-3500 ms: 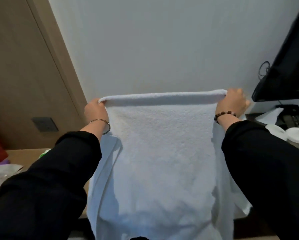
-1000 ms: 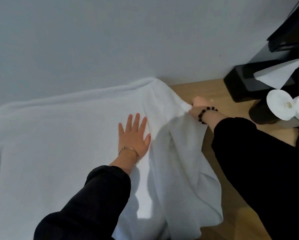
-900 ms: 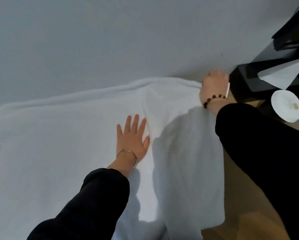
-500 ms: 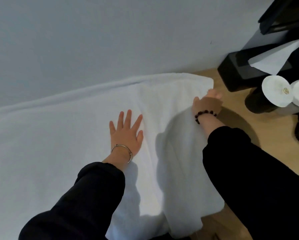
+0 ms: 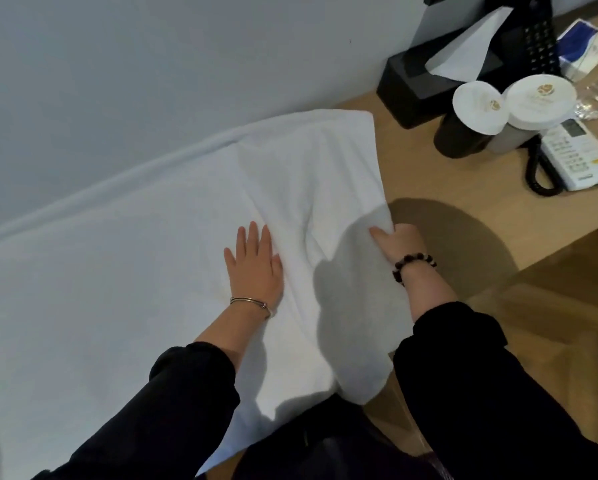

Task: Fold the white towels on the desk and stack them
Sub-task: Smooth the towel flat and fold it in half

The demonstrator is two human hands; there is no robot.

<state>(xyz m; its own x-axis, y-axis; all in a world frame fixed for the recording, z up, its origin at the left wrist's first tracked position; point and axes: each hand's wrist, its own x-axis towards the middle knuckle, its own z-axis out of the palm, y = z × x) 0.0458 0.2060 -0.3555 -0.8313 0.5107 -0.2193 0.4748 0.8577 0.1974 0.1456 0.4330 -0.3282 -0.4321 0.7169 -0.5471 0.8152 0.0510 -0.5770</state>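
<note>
Edges first, from the head view: the white towel (image 5: 134,271) lies spread over the wooden desk (image 5: 463,188), its far hem rolled up against the grey wall (image 5: 152,81) from nine o'clock round to twelve. Its right edge runs from a square corner at one o'clock down toward the middle of the frame. The near part spills over the desk front at six o'clock, against the person's dark clothing. At three o'clock of that right edge there is bare desk in shadow, and the desk front cuts diagonally toward four o'clock with floor (image 5: 550,341) beyond it. Clutter sits well apart at one to two o'clock: a black tissue box (image 5: 408,84) against the wall, two dark cups with white paper lids (image 5: 479,107), a white remote (image 5: 574,154) and a coiled black cord (image 5: 536,178) just beside them.

The left hand (image 5: 254,268) rests palm down on the towel near the middle, fingers straight and slightly spread toward twelve o'clock, holding nothing, with cloth on every side of it. The right hand (image 5: 399,242) is at its three o'clock, at the towel's right edge. Its fingers (image 5: 377,233) are curled and pinch that edge, which rises in a low fold between the two hands. A bead bracelet (image 5: 413,263) circles the right wrist and a thin bangle (image 5: 250,302) the left.
</note>
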